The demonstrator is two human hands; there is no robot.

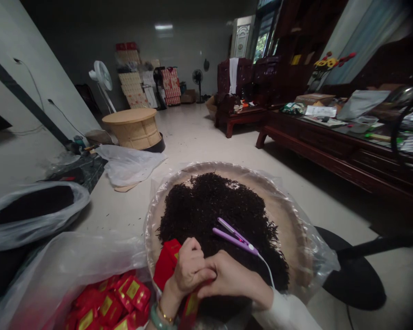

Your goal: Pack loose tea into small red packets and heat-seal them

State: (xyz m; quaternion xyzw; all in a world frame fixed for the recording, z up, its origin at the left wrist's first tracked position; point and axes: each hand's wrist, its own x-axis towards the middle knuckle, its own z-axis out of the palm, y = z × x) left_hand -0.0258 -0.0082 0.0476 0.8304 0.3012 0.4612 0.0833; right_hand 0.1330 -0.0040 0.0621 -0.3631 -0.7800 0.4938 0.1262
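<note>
My left hand [187, 270] and my right hand [230, 277] meet at the near side of a round, plastic-lined tray [298, 256]. Both are closed, fingers pinched together at the top of a red and gold packet [192, 308] that hangs below them, partly hidden. Further red packets [167, 262] show just behind my left hand; whether it holds them too I cannot tell. Dark dried tea leaves [213, 201] cover much of the tray. On the leaves lies a purple hair straightener [237, 238], its plates apart, a small red light lit, its white cord running under my right arm.
At lower left, a plastic bag [99, 250] holds several red packets [112, 307]. Another bag [80, 201] of dark leaves stands behind it. A black fan base [356, 279] is right of the tray. Further off are a wooden table [344, 156] and a round wicker stand [134, 130].
</note>
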